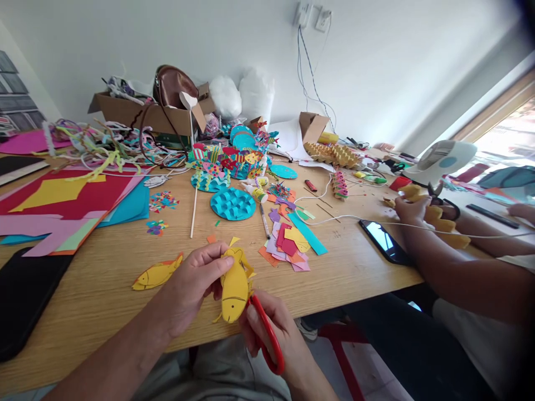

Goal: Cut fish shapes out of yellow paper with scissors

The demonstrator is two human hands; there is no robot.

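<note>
My left hand [196, 278] pinches a yellow paper fish [234, 284] near its tail, above the table's front edge. Pen lines mark its head, eye and outline, and thin yellow offcuts hang at its sides. In my right hand [271, 326] is a pair of red-handled scissors [267, 334]; the blades are mostly hidden at the fish's right edge. To the left of my left hand, another yellow paper fish [156, 275] with orange edging lies on the wood.
Colored paper scraps [290, 242] lie beyond my hands, near a blue woven paper disc [233, 203]. Large paper sheets [96, 195] cover the left side. A phone [384, 242] rests at right, beside a co-worker's hand [412, 209] holding yellow scalloped paper. A white cable [359, 216] crosses the table.
</note>
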